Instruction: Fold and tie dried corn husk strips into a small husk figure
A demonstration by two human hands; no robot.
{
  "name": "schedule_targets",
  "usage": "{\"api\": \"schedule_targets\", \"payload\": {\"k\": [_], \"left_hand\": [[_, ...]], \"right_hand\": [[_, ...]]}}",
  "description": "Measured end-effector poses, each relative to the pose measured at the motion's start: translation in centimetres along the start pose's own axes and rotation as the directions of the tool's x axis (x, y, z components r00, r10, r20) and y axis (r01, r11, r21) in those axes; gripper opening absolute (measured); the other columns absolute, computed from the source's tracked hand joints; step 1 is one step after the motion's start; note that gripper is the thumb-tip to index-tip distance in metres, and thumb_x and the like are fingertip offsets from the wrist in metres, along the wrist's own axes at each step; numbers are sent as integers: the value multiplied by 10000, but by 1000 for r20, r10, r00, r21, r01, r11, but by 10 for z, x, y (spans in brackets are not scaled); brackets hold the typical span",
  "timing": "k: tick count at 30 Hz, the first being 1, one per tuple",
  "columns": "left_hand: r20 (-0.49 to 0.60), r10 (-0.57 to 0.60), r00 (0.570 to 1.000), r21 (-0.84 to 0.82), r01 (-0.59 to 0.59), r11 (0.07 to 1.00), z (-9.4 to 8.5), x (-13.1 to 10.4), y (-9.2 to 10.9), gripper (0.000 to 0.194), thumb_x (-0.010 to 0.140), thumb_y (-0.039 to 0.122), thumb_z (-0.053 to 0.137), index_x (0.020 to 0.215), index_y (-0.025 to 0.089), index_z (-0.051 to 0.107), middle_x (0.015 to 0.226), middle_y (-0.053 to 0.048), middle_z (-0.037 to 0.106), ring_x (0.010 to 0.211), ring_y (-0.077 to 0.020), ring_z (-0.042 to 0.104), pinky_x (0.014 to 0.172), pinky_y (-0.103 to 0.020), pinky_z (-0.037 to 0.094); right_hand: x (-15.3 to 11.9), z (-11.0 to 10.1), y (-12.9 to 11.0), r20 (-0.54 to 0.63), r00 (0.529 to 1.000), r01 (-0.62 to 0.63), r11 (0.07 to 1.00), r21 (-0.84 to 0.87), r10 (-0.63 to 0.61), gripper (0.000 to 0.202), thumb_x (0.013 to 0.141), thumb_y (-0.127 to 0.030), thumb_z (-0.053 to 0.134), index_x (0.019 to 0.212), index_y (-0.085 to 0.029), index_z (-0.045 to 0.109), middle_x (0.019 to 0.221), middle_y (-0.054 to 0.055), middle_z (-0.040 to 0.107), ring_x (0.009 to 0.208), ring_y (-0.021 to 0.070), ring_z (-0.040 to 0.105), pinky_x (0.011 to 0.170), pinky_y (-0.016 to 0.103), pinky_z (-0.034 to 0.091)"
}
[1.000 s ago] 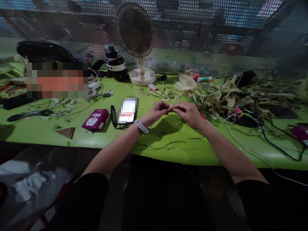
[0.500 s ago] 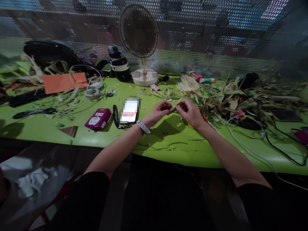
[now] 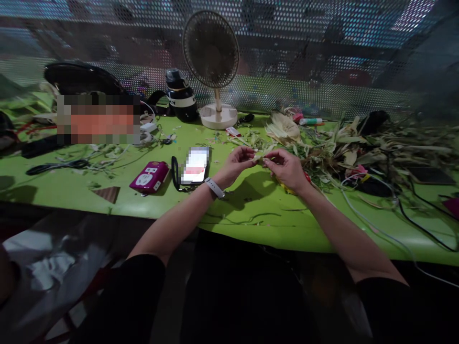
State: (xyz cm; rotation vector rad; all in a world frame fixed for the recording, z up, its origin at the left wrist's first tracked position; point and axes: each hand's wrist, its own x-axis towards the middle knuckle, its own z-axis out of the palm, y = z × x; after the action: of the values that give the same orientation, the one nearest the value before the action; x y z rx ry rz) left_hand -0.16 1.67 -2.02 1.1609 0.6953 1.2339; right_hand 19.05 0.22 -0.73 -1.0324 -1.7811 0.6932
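My left hand (image 3: 239, 165), with a white band on its wrist, is closed in a pinch over the green table (image 3: 247, 205). Between its fingertips and those of my right hand (image 3: 287, 168) is a small pale-green leafy piece (image 3: 258, 157). My right hand is closed too, thumb against forefinger, at the other end of the piece. Under and beside the right hand lies something yellow and red, mostly hidden by it. Dried husks (image 3: 281, 128) and leaf scraps lie just behind both hands.
A desk fan (image 3: 218, 117), a dark bottle (image 3: 182, 102) and a glue stick (image 3: 310, 121) stand or lie at the back. Left of my hands are a lit phone (image 3: 195, 165) and a purple socket box (image 3: 149, 177). A leaf heap (image 3: 330, 153) and cables spread rightward.
The view has shifted slightly, so the table things sit a little further right. My hands stay together at the leafy piece, and more of it shows between the fingertips.
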Motion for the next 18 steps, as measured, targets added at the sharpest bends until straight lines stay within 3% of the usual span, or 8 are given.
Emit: {"api": "schedule_targets", "payload": {"k": [6, 10, 14, 18], "left_hand": [[-13, 2, 1000, -20, -3, 1000, 2, 0, 2, 413, 664, 71, 781, 1007, 176, 578, 881, 7, 636, 872, -104, 622, 932, -312, 498], [-19, -30, 999, -46, 29, 999, 4, -2, 4, 524, 651, 63, 788, 1094, 191, 538, 866, 20, 645, 834, -103, 634, 908, -316, 505], [-52, -10, 999, -24, 9, 1000, 6, -2, 3, 661, 640, 69, 809, 1198, 227, 493, 863, 38, 637, 818, -99, 626, 871, -303, 507], [-95, 56, 994, 42, -52, 998, 5, -1, -1, 559, 633, 92, 829, 1072, 217, 506, 874, 29, 629, 840, -104, 618, 841, -286, 503]], "right_hand": [[-2, 0, -4, -42, 998, 53, 999, -12, -53, 222, 842, -399, 685, 932, -197, 703, 944, 66, 639, 776, 183, 656, 592, 321, 585], [-4, 3, -8, -83, 990, 107, 986, -128, -118, 169, 853, -343, 681, 948, -205, 661, 850, 45, 659, 738, 178, 644, 665, 339, 568], [-6, 5, -11, -46, 979, 184, 952, -246, -201, 70, 864, -277, 646, 906, -223, 637, 895, 50, 687, 746, 173, 636, 716, 336, 554], [-7, 6, -13, -32, 970, 220, 925, -309, -241, 10, 862, -237, 622, 865, -230, 628, 881, 49, 688, 762, 180, 635, 734, 335, 546]]}}
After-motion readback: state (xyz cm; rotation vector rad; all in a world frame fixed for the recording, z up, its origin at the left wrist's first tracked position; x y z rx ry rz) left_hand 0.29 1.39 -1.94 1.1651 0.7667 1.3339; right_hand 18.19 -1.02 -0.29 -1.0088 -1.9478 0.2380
